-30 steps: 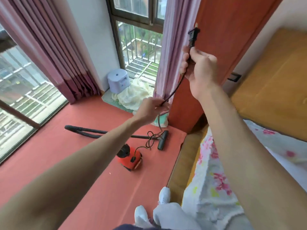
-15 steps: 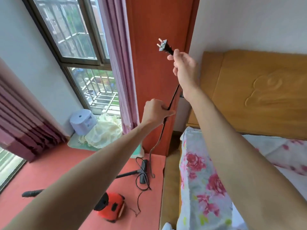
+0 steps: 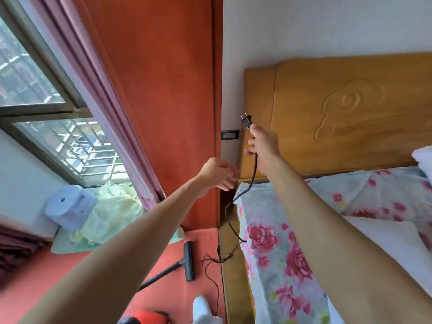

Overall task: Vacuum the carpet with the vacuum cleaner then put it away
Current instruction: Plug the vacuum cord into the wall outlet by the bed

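My right hand (image 3: 263, 146) pinches the thin black cord (image 3: 253, 174) just below its two-pronged plug (image 3: 246, 119), right of the wall socket (image 3: 230, 135) at centre frame. My left hand (image 3: 216, 173) hangs loosely open, holding nothing. The red vacuum cleaner (image 3: 147, 317) sits on smooth red carpet (image 3: 168, 293) at the bottom edge.

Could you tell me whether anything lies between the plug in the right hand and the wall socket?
Nothing: the head view shows only bare wall between the plug and the wall socket.
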Tool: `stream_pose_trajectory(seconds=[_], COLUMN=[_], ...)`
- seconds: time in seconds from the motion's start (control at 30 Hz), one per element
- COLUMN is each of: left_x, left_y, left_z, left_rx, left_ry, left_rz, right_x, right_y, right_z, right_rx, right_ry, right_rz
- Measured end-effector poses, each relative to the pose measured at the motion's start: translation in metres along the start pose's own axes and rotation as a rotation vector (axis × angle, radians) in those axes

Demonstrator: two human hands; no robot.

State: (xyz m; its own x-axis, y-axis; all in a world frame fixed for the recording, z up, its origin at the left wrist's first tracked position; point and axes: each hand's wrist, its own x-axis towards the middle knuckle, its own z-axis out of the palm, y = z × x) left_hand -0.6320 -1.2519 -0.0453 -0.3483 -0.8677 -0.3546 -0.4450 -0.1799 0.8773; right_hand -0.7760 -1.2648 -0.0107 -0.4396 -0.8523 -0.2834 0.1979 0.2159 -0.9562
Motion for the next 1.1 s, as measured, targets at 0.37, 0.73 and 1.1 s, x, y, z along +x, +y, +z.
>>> stream_pose_trajectory(seconds=[0.37, 0.73, 1.1], left_x=[0.099, 0.238, 0.389], left_y=[0.003, 0.0, -0.043], left_z=[-0.009, 0.03, 0.064], left_rx=[-0.223, -0.562, -0.814], left_ry=[-0.06, 0.216, 0.726], left_rz=[-0.177, -0.517, -0.697], right_x=[0.079, 0.244, 0.381], right_y=[0.066, 0.114, 0.178], right_z=[0.017, 0.054, 0.081], right_rx=[0.112, -0.275, -0.08], right_ry=[0.048, -0.102, -0.276], right_rz=[0.279, 0.189, 0.551])
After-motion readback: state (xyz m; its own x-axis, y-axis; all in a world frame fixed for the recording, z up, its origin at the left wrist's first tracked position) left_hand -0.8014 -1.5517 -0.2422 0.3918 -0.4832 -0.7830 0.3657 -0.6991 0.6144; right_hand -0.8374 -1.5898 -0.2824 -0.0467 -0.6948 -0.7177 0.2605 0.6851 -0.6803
